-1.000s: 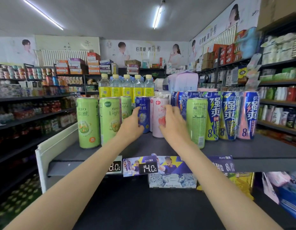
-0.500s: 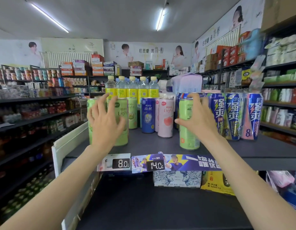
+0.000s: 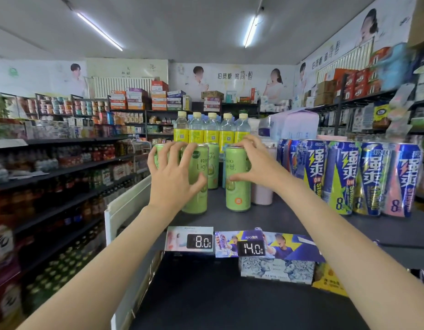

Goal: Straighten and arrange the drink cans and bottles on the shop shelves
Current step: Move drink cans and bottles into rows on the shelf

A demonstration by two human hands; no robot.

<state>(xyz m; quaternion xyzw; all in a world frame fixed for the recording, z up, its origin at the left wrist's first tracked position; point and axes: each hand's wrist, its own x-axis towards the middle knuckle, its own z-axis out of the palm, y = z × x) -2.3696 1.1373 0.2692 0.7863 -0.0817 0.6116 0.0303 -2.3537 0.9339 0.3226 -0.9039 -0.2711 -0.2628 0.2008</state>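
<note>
On the dark top shelf (image 3: 301, 222) my right hand (image 3: 258, 167) grips a green RIO can (image 3: 238, 196), fingers on its rim and thumb on its front. The can stands upright in front of a pink can (image 3: 262, 196). My left hand (image 3: 175, 179) is spread with fingers apart against a green RIO Light can (image 3: 196, 203) and another green can (image 3: 158, 153), mostly hidden behind it. A third green can (image 3: 213, 172) stands just behind. Several yellow-labelled bottles (image 3: 196, 132) line the back.
Several tall blue cans (image 3: 344, 177) stand in a row to the right. Price tags reading 8.0 (image 3: 199, 241) and 14.0 (image 3: 251, 248) hang on the shelf's front edge. A lower shelf (image 3: 206, 294) lies beneath. Stocked aisle shelves (image 3: 63, 167) run along the left.
My right hand has brought the green can left, away from the blue cans, to stand near the green group. My left hand stayed spread over the green cans on the left.
</note>
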